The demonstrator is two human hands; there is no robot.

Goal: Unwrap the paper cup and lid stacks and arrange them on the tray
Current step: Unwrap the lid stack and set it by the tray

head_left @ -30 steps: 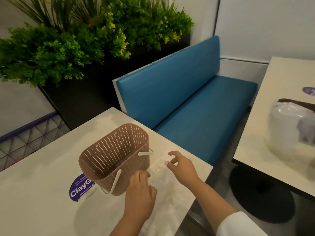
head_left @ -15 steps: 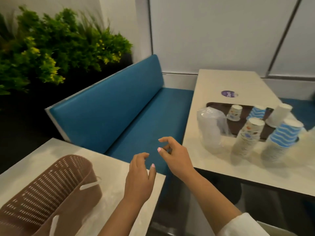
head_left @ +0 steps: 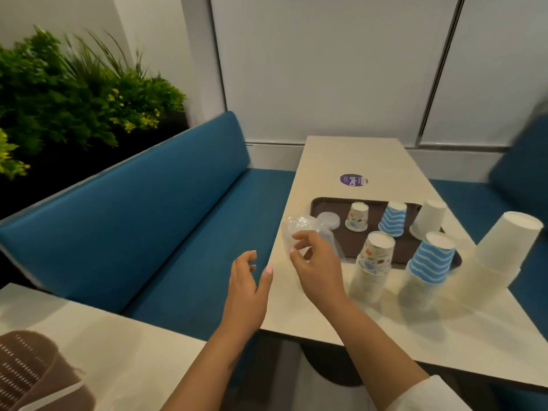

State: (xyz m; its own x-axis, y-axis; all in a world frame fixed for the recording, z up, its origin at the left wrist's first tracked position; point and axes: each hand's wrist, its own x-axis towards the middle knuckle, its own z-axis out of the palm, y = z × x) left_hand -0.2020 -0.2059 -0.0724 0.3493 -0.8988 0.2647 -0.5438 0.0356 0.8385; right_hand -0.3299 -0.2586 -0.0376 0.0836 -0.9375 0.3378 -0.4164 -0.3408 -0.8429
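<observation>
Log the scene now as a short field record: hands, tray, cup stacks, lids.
left hand: open, over the bench gap, holds nothing
right hand: reaching at the wrapped lid stack, contact unclear
tray: three single upside-down cups, one loose lid
wrapped cup stacks: patterned, blue striped, white, near the tray's front edge
</observation>
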